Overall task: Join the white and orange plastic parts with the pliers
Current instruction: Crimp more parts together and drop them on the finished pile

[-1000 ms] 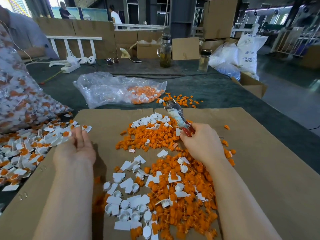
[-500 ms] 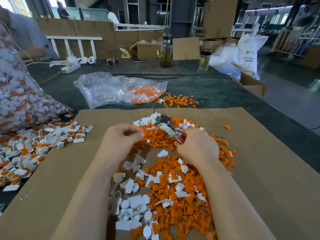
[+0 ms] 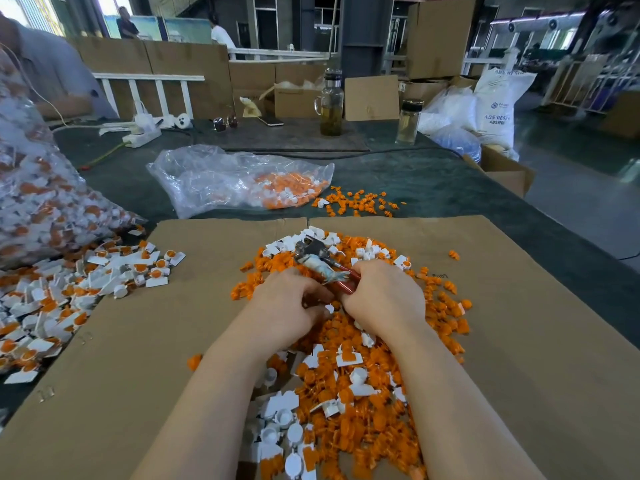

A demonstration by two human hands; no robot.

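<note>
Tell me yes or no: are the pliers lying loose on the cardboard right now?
No: the right hand grips the red handles of the pliers, whose metal head sticks out above the orange parts.

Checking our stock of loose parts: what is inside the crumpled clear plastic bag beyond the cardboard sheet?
The crumpled clear plastic bag holds orange and white plastic parts heaped at its right end. The folded film hides whatever lies in its left part.
</note>
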